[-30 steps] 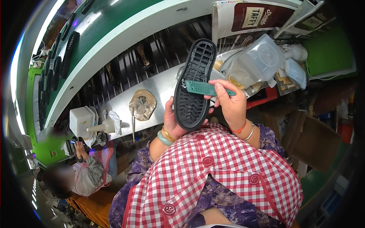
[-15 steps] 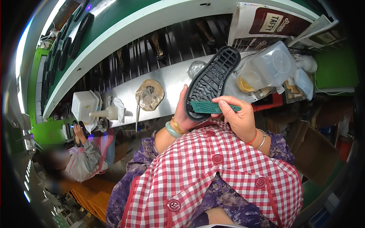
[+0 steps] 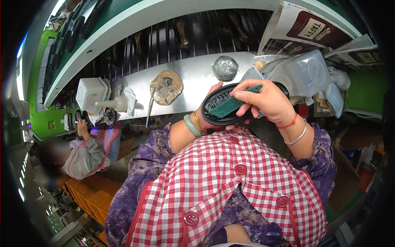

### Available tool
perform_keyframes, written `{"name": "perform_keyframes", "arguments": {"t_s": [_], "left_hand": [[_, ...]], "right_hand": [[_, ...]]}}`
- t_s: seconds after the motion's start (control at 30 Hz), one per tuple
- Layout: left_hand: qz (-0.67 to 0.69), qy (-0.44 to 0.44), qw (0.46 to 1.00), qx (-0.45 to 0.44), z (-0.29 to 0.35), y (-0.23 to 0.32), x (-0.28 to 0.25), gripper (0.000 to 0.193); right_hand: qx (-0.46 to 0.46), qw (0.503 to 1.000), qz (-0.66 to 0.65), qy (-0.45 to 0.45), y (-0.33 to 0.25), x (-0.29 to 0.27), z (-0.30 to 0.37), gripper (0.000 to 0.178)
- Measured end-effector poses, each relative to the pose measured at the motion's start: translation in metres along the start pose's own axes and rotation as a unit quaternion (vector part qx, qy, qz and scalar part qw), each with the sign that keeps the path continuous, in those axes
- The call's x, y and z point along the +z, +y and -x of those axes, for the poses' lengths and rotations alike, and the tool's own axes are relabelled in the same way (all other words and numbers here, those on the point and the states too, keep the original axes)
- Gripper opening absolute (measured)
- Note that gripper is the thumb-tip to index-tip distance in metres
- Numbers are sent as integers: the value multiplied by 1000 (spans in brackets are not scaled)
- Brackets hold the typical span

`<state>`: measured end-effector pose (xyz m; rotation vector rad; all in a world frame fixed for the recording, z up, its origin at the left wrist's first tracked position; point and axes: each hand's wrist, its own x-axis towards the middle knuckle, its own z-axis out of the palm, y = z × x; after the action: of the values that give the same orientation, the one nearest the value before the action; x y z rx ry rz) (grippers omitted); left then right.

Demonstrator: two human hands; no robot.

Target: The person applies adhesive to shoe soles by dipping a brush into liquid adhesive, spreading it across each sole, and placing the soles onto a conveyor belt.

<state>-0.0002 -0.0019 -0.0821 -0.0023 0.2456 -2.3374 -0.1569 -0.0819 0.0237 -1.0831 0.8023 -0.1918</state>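
Note:
My left hand [image 3: 201, 117] is closed round the near end of a black shoe sole [image 3: 216, 100], thumb at its far edge and fingertips underneath. The sole lies tilted in front of my apron; its treaded face shows at the near end. Pinched in my right hand [image 3: 267, 98] is a flat green perforated plastic strip [image 3: 228, 106] with a tapered handle. It lies slantwise over the tread, and whether it touches is hard to tell. My right hand covers the middle of the sole, whose other end shows behind the wrist.
On the metal ledge [image 3: 193, 88] are a wrapped grey ball [image 3: 225, 68], a brown round pad [image 3: 168, 87] with tweezers [image 3: 150, 108], a white bottle [image 3: 113, 103] and a white container [image 3: 92, 94]. A clear plastic tub [image 3: 306, 74] stands right. Another person [image 3: 92, 150] sits at left.
The sole has tipped from raised and upright to lower and flatter. My right hand has turned over it with the green strip, which now slants up to the right.

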Motion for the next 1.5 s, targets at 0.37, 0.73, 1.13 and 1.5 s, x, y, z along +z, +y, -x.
{"name": "perform_keyframes", "arguments": {"t_s": [0.37,0.73,1.13,1.5], "left_hand": [[130,90,983,-98,11,23,-4,83],[-2,39,991,-127,11,46,-14,76],[-219,117,958,146,-9,34,6,72],[-404,109,872,253,18,6,36,71]], "right_hand": [[58,991,113,-37,-7,-19,-7,20],[55,982,170,60,-12,-66,19,20],[-366,885,210,197,55,26,20,18],[-406,860,11,308,28,-1,23,14]]}}
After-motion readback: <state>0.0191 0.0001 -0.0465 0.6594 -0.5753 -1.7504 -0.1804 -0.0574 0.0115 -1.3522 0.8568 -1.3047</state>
